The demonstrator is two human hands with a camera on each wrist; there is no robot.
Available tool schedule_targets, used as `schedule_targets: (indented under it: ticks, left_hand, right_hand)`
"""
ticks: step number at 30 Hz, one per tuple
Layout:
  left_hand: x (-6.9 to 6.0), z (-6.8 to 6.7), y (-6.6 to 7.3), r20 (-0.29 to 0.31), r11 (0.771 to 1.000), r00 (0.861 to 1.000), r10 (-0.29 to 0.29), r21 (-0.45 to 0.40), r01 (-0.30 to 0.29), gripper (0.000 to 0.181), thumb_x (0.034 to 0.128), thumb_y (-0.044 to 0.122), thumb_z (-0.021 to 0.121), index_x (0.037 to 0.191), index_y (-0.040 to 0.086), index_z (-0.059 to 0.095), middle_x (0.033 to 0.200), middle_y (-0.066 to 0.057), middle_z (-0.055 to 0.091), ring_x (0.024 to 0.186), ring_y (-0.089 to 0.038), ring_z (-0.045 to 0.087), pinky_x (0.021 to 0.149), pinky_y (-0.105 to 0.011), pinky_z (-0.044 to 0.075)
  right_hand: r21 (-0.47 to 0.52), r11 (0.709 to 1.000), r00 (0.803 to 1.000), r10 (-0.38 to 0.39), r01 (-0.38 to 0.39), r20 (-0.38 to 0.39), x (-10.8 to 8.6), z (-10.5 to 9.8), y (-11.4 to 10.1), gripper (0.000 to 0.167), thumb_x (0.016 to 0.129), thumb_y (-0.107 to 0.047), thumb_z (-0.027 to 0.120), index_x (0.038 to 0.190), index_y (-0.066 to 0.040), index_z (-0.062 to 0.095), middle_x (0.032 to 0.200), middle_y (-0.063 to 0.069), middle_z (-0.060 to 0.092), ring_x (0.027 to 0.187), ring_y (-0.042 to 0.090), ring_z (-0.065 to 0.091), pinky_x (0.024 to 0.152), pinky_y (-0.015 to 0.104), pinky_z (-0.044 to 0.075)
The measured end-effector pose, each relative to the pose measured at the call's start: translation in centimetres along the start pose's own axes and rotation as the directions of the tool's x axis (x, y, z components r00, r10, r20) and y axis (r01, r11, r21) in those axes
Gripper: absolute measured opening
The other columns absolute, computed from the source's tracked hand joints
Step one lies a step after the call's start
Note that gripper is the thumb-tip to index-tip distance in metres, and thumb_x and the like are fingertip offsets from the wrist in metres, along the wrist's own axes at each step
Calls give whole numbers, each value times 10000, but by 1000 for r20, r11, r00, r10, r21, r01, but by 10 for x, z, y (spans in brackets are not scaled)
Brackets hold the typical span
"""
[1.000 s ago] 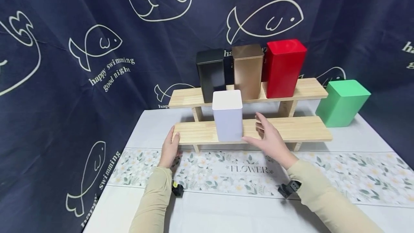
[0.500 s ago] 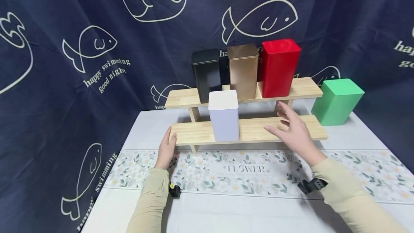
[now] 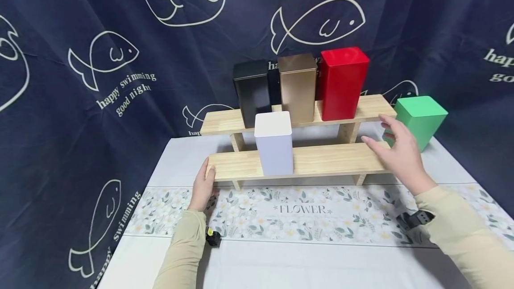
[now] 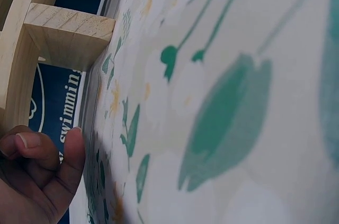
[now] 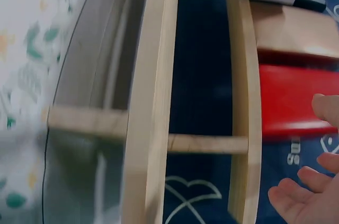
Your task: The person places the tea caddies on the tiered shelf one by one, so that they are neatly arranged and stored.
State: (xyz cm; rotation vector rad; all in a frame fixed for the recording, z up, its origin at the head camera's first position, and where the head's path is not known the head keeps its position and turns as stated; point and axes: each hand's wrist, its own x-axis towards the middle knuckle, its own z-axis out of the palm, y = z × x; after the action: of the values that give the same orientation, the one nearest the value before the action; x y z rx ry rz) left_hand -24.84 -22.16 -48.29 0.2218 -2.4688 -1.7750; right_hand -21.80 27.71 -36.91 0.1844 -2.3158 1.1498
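A white lidded canister (image 3: pixel 275 146) stands on the lower board of a two-tier wooden shelf (image 3: pixel 329 156), left of its middle. My left hand (image 3: pixel 202 188) holds the left end of that board. In the left wrist view, its curled fingers (image 4: pixel 33 152) show beside the wood. My right hand (image 3: pixel 403 155) is open and holds nothing, in front of the shelf's right end and partly covering a green canister (image 3: pixel 421 119). A black canister (image 3: pixel 253 95), a bronze canister (image 3: pixel 298 90) and a red canister (image 3: pixel 342 86) stand in a row on the upper board.
A white table (image 3: pixel 281 264) carries the shelf, with a flower-patterned strip (image 3: pixel 257 217) along its front. The green canister is on the table beyond the shelf's right end. A dark blue curtain (image 3: pixel 192 66) with white fish drawings hangs close behind.
My right hand has moved away from the white canister, rightward to the shelf's right end. My left hand stays at the left end. The whole view has drifted slightly.
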Motion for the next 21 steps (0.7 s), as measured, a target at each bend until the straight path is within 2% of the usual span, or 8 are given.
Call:
schedule_targets:
  ticks: [2,4,6,9,11,14,17,21]
  left_hand:
    - [-1,0,0,-4,1000,1000,-6,2,6,604,1018,481,432,1561,301,239,1542,-114,325,623,-257,543,505,-396,560]
    - [-2,0,1,-6,1000,1000,-8,8,8,598,1018,481,431,1559,314,240,1546,-111,322,696,-281,576,508,-388,558]
    - [-2,0,2,-7,1000,1000,-10,14,10,592,1018,482,427,1557,325,239,1545,-102,325,734,-300,586,510,-380,556]
    - [-3,0,2,-4,1000,1000,-6,13,6,589,1021,483,423,1557,322,239,1539,-90,335,681,-295,574,506,-374,550]
    - [-3,0,2,-2,1000,1000,-1,12,1,591,1023,482,420,1559,310,239,1536,-79,341,607,-262,541,505,-376,548]
    - [-2,-1,1,2,1000,1000,4,11,-4,598,1024,483,419,1561,296,235,1532,-72,347,509,-205,465,508,-382,548]
    - [-2,-2,0,8,1000,1000,4,12,-4,597,1023,488,416,1560,304,230,1541,-66,332,489,-181,431,518,-386,550]
    - [-2,-1,1,6,1000,1000,9,7,-9,595,1026,475,418,1561,293,234,1541,-77,331,544,-217,489,507,-385,547]
  right_hand:
    - [-28,999,999,31,-31,-10,4,-5,6,673,868,-189,755,1440,-14,448,1407,205,474,1224,387,475,949,81,382]
    - [-61,997,998,56,-57,-20,7,-10,12,675,885,-216,735,1457,-28,430,1418,207,464,1247,397,462,1005,181,405]
    - [-100,992,997,73,-76,-35,11,-15,20,675,898,-235,717,1469,-38,416,1425,214,458,1260,406,449,1032,337,425]
    - [-153,983,994,89,-97,-62,17,-22,32,669,906,-253,696,1473,-43,409,1404,247,464,1251,432,436,1023,545,366]
    - [-178,978,992,97,-109,-78,22,-26,39,670,908,-266,685,1471,-35,405,1392,271,462,1244,455,428,1009,622,318]
    - [-204,971,989,110,-127,-95,27,-31,50,677,909,-282,668,1470,-18,395,1382,300,454,1250,480,409,1033,646,271]
    - [-236,961,987,127,-147,-100,32,-36,60,699,915,-309,651,1480,-8,370,1411,308,425,1296,484,371,1048,648,259]
    - [-263,948,983,158,-178,-97,37,-42,71,723,923,-328,626,1497,-5,327,1466,301,360,1361,473,290,1092,636,206]
